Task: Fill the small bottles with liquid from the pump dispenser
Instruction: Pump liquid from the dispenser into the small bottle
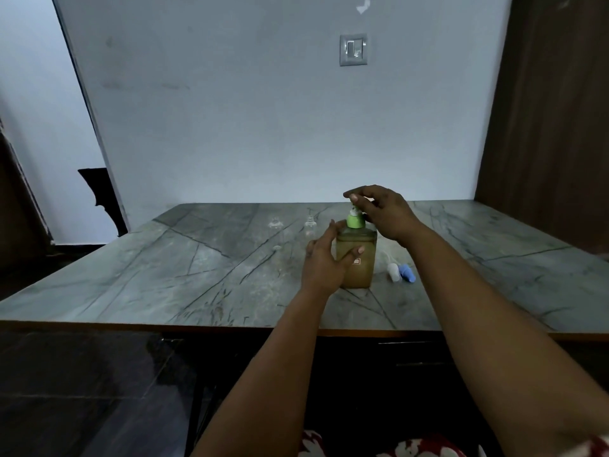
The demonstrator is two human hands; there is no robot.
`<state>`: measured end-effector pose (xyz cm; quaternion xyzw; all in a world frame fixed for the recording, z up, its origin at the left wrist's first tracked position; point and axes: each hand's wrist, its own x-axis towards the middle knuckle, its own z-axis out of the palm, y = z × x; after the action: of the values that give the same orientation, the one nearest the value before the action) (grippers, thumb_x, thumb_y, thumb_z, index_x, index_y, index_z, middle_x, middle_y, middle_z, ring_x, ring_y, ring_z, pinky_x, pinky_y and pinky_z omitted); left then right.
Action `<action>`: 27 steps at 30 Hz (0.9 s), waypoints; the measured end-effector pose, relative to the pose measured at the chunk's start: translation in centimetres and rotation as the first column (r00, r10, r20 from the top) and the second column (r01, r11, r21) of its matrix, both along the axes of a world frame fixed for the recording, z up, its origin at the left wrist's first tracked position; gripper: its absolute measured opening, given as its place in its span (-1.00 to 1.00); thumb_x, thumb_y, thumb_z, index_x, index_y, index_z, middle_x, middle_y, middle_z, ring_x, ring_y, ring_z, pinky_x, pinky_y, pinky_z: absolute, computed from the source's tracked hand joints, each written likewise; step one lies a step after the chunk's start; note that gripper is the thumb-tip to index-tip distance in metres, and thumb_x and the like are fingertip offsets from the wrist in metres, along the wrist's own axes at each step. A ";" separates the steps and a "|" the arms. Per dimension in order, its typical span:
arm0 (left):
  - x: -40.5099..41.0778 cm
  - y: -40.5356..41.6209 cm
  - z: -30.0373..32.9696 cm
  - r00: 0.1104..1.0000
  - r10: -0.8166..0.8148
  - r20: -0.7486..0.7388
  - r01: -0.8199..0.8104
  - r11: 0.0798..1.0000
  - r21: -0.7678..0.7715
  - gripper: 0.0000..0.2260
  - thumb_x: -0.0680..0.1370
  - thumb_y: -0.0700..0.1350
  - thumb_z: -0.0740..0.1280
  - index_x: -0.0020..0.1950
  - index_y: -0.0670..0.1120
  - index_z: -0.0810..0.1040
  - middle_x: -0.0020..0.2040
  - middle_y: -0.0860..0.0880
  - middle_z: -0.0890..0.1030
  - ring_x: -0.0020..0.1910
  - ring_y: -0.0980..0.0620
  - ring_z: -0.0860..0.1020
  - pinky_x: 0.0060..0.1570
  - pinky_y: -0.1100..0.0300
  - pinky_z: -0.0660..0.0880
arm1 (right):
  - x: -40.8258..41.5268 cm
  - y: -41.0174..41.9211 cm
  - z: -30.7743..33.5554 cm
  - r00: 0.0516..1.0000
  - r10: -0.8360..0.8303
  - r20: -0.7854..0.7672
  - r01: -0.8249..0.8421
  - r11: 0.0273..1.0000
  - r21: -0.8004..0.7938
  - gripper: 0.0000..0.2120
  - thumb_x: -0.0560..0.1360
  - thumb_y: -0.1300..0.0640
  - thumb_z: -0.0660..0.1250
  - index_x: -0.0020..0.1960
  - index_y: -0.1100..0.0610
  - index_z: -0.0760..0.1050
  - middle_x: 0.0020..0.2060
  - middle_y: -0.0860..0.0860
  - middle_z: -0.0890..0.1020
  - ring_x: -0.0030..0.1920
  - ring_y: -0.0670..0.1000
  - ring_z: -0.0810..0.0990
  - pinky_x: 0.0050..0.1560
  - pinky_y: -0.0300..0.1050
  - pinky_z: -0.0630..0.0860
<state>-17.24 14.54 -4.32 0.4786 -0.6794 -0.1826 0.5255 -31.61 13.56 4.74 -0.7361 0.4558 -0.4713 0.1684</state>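
Note:
The pump dispenser (361, 258) is a square clear bottle of brownish liquid with a green collar, standing upright near the middle of the table (164, 265). My left hand (324, 262) grips its body from the left, thumb across the front. My right hand (382, 209) is over the top, its fingers curled round the pump head, which is mostly hidden. Two small clear bottles stand open behind and to the left: one (276, 234) farther left, the other (310, 227) just left of the dispenser. A white cap (392, 271) and a blue cap (407, 273) lie to the dispenser's right.
The grey marbled table meets a pale wall at the back and a brown wooden panel (543, 127) at the right. A light switch (353, 49) is on the wall. A dark floor shows at the lower left, below the table's front edge.

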 end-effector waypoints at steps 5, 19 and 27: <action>0.1 0.2 0.0 1.000 0.005 0.028 -0.005 1.000 0.006 -0.43 0.44 0.22 0.40 0.41 0.22 0.33 0.40 0.10 0.45 0.35 -0.02 0.39 0.26 -0.04 0.44 | 2.0 -0.9 -0.6 0.970 -0.228 0.078 0.236 0.967 -0.102 -0.76 0.45 -0.12 0.39 -0.05 0.04 0.62 -0.03 0.01 0.56 -0.06 -0.03 0.52 -0.03 -0.20 0.43; 0.4 0.3 0.4 0.997 0.039 0.073 -0.040 0.999 0.008 -0.43 0.46 0.16 0.41 0.44 0.16 0.33 0.27 0.06 0.54 0.26 0.01 0.42 0.22 0.07 0.41 | 2.7 -1.4 0.9 0.981 -0.170 0.097 0.144 0.962 0.232 -0.45 0.52 -0.32 0.10 0.00 0.15 0.55 -0.11 0.03 0.68 -0.06 0.05 0.60 0.03 -0.03 0.51; 3.2 -0.8 2.7 0.902 -0.050 -0.429 0.151 0.967 0.204 -0.79 0.60 0.07 0.24 0.15 0.04 0.56 0.07 0.07 0.61 0.13 -0.01 0.53 0.07 0.09 0.46 | 4.2 -1.8 2.1 0.882 -0.249 0.401 0.053 0.897 0.439 -0.75 0.51 0.27 0.19 -0.32 0.19 0.50 -0.45 0.04 0.62 -0.38 -0.03 0.53 -0.32 -0.21 0.38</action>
<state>-14.01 13.73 -1.59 0.4503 -0.5479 -0.3866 0.5896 -27.43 11.74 6.86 -0.5162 0.5515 -0.5317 0.3830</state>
